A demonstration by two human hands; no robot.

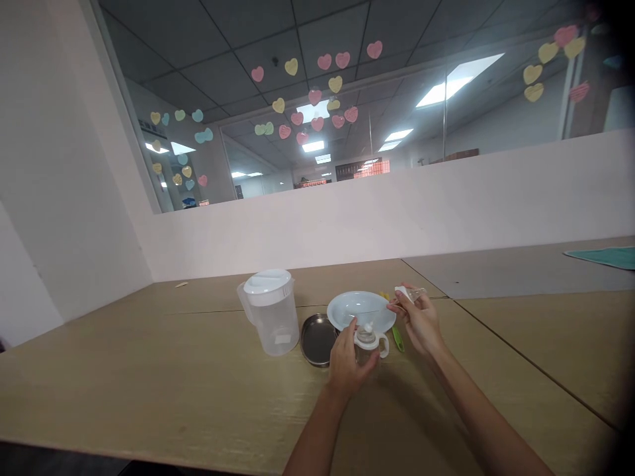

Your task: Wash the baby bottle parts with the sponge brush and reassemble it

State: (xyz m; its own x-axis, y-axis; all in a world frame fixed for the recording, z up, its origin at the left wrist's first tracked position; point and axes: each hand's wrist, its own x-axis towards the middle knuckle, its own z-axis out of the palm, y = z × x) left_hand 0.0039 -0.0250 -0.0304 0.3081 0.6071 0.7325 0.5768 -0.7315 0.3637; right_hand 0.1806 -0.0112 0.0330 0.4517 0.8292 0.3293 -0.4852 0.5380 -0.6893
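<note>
The left hand (344,367) is curled around a clear jar with a white collar and a white loop handle (368,338), just in front of the shallow, pale white oval bowl (344,305). The right hand (421,324) pinches a small clear-and-white piece (403,292) at the bowl's right edge; its exact shape is too small to tell.

The small piece could slip, I judge, because only fingertips seem to hold it, and the jar could tip if the left hand loosens. An elbow-led sweep might also knock the bowl or the green-handled utensil (397,338) just right of it.

Left of the bowl sits a dark, rounded metal dish (316,340), and beyond that a translucent white-lidded plastic pitcher (272,324). All stand on a tan wood-grain table (198,370). Behind the bowl rises a plain white wall (322,238) with a wide window above, dotted with pastel heart-shaped notes (315,96). A teal cloth (605,256) lies well to the bowl's right.
</note>
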